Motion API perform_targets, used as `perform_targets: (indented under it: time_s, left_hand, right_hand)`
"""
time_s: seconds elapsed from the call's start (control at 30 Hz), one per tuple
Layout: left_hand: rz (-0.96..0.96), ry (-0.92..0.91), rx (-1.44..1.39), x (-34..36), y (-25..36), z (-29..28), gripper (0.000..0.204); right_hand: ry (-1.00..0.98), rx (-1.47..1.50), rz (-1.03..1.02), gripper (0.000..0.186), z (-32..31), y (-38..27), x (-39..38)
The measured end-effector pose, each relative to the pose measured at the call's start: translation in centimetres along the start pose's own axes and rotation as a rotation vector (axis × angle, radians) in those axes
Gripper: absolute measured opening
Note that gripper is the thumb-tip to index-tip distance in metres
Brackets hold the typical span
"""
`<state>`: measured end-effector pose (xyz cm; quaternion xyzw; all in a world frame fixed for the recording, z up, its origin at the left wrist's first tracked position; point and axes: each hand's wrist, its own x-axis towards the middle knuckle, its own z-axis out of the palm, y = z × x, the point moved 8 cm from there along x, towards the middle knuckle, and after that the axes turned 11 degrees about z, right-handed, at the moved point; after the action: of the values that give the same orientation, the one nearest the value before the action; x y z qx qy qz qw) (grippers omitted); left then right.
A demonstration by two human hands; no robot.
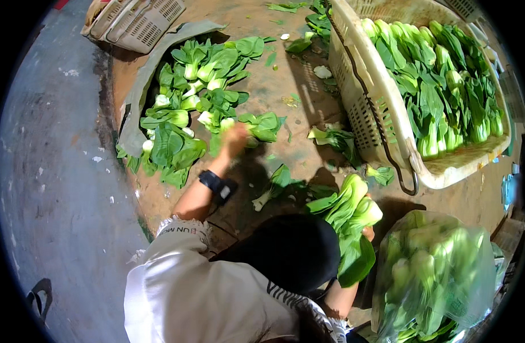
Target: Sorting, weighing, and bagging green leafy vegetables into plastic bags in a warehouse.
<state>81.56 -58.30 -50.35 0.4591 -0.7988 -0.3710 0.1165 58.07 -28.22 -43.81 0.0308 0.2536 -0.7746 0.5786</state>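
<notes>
My right hand (368,231) is closed around a small bunch of bok choy (351,220), held beside my dark-clad knee with its pale stem ends up and its leaves hanging down. My left hand (235,140), with a black band on its wrist, reaches to the near edge of a heap of loose bok choy (217,71). Its fingers are smeared by motion and partly hidden, so their grip does not show. A leafy bok choy (263,126) lies right beside those fingers. The heap rests partly on a grey sheet (138,106) on the floor.
A pale plastic basket (365,114) packed with bok choy stands at upper right, its metal handle hanging down. At lower right is a clear plastic bag (431,274) full of bok choy. More baskets (142,26) stand at upper left. Loose leaves (334,137) litter the brown floor.
</notes>
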Motion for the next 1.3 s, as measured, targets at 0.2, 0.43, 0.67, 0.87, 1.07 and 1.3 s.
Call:
perform_targets:
  time_s: [0.2, 0.43, 0.67, 0.87, 1.07, 1.3]
  left_hand:
    - [-0.544, 0.318, 0.355, -0.2, -9.5, -5.0, 0.080]
    - [-0.654, 0.144, -1.459, -5.0, -8.9, -2.6, 0.034]
    - [-0.779, 0.470, -1.658, -0.1, -2.5, 3.7, 0.043]
    - [-0.170, -0.044, -1.602, 8.0, 1.3, 4.8, 0.052]
    - [-0.402, 0.307, -0.641, 9.5, -4.7, 2.5, 0.068]
    - [-0.093, 0.252, -0.349, 5.6, 1.8, -3.9, 0.074]
  right_hand:
    - [0.081, -0.327, 0.128, 0.090, -3.4, -2.1, -1.8]
    - [0.220, -0.454, 0.048, 0.093, -3.1, -4.1, -7.4]
    - [0.200, -0.315, 0.029, 0.084, -1.1, -2.8, -7.1]
    - [0.183, -0.723, 0.114, 0.084, -5.6, -4.4, -8.7]
    - [-0.116, -0.704, 0.095, 0.083, -2.8, -4.7, -8.2]
    - [-0.324, -0.747, -0.051, 0.085, 1.9, -6.2, -10.7]
